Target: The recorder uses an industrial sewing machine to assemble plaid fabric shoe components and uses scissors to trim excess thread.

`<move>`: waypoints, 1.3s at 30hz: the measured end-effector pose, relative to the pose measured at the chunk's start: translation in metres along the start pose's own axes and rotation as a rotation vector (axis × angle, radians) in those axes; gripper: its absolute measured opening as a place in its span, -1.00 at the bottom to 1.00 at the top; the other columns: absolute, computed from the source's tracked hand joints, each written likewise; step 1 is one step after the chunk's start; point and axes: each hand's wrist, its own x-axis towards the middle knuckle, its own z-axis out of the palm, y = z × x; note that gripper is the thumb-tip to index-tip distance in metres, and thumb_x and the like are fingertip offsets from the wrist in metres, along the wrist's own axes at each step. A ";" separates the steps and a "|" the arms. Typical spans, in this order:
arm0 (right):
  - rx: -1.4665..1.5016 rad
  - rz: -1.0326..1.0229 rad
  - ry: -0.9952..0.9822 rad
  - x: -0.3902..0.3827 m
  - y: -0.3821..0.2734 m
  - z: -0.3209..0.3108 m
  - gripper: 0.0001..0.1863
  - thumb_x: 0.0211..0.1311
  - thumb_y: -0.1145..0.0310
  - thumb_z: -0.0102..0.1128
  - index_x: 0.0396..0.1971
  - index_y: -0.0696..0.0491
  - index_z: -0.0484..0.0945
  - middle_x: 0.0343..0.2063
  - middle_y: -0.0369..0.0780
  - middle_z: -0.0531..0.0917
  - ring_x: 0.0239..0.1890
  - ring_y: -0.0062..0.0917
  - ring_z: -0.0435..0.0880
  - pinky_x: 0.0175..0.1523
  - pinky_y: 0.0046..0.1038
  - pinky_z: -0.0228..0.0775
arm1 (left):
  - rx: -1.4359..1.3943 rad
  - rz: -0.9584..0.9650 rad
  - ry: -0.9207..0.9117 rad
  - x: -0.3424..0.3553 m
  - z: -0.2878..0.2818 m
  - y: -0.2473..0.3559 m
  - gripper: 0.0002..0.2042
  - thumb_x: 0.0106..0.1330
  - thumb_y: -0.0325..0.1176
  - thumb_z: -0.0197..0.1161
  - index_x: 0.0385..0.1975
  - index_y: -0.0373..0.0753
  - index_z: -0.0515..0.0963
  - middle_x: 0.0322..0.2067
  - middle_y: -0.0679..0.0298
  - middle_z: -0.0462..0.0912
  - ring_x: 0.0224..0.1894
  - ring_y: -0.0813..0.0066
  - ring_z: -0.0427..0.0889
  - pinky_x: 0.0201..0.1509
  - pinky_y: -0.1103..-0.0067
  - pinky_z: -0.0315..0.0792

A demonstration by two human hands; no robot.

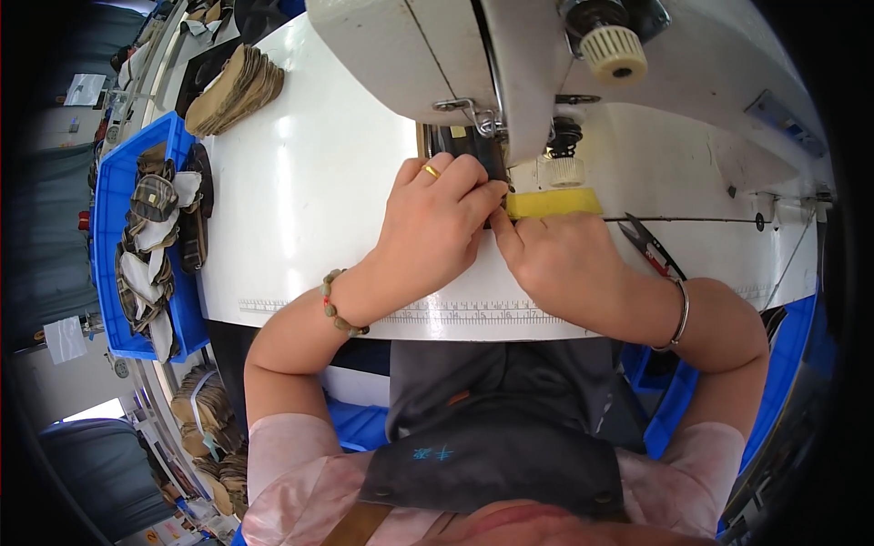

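Observation:
My left hand (435, 223), with a gold ring and a bead bracelet, presses its fingertips on a dark workpiece (492, 168) lying under the head of a white sewing machine (437, 55). My right hand (564, 259), wearing a metal bangle, sits close beside it with the thumb touching the same piece. A yellow sponge block (557, 202) lies just beyond my right hand. The needle area is mostly hidden by the machine head and my fingers.
Small thread snips (651, 246) lie right of my right hand on the white table (309, 200), which has a ruler strip along its front edge. A stack of tan soles (238, 86) sits far left. A blue bin (109, 264) of shoe parts stands left.

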 end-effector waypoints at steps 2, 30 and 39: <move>-0.010 -0.001 0.001 0.003 0.003 0.002 -0.63 0.01 0.45 0.18 -0.16 0.31 0.64 -0.71 -0.30 0.55 -0.69 -0.58 0.58 -0.62 -0.50 0.38 | 0.021 -0.007 0.009 0.003 0.002 -0.003 -0.76 -0.02 -0.49 0.36 -0.29 -0.18 0.67 -0.35 0.37 0.53 -0.34 0.35 0.53 -0.25 0.46 0.32; 0.081 0.045 -0.025 0.005 0.014 0.007 -0.68 0.11 0.44 0.16 -0.13 0.24 0.62 -0.71 -0.34 0.58 -0.69 -0.55 0.61 -0.61 -0.47 0.39 | 0.182 0.186 0.096 -0.001 -0.013 -0.028 -0.61 -0.14 -0.33 0.40 -0.19 0.08 0.70 -0.49 0.52 0.40 -0.36 0.53 0.50 0.31 0.18 0.30; 0.258 0.103 0.044 0.008 0.019 0.012 -0.80 0.26 0.42 0.11 -0.27 0.17 0.67 -0.78 -0.27 0.55 -0.74 -0.42 0.60 -0.63 -0.38 0.37 | 0.101 0.157 0.087 0.002 -0.002 -0.026 -0.68 -0.16 -0.36 0.46 -0.30 -0.06 0.70 -0.44 0.45 0.44 -0.32 0.45 0.48 0.17 0.28 0.40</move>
